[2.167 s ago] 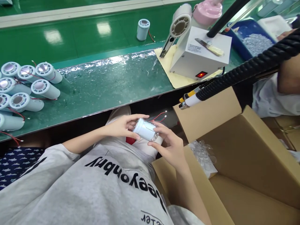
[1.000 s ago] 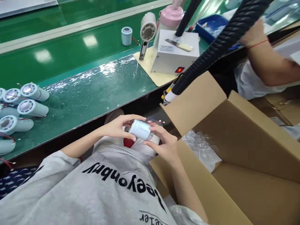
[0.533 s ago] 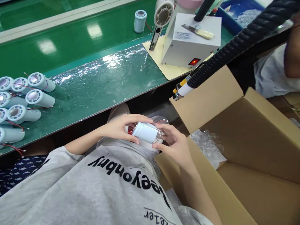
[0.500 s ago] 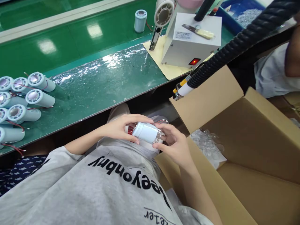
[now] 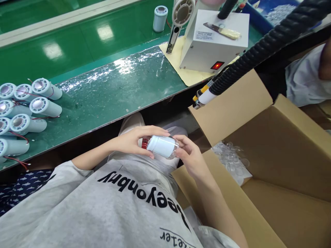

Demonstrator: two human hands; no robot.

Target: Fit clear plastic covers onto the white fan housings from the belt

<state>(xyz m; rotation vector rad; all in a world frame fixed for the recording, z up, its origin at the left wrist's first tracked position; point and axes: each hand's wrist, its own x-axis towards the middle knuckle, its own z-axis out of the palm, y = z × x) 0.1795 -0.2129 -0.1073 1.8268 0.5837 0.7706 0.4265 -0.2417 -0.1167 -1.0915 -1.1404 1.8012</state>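
A light-blue cylindrical housing [image 5: 162,146] lies on its side above my lap. My left hand [image 5: 138,139] wraps around its left end, thumb below and fingers above. Something red, perhaps wound wire, shows in the gap between that thumb and the fingers. At the other end sits a clear plastic piece [image 5: 176,148], and the fingers of my right hand [image 5: 190,155] close on it. Whether the clear piece is fully seated on the housing I cannot tell. Several similar blue cylinders [image 5: 46,107] with red and black wires lie at the left of the bench.
An open cardboard box [image 5: 279,151] stands at my right, with clear plastic pieces [image 5: 230,160] in it. A white machine [image 5: 219,51] with a lit red switch sits on the green bench [image 5: 108,93]. A black corrugated hose [image 5: 253,55] hangs across. A co-worker's sleeve [image 5: 302,79] is at far right.
The fingers of my right hand have closed in tighter around the clear piece at the housing's end. The wires visible above the housing are now hidden. The view has shifted slightly.
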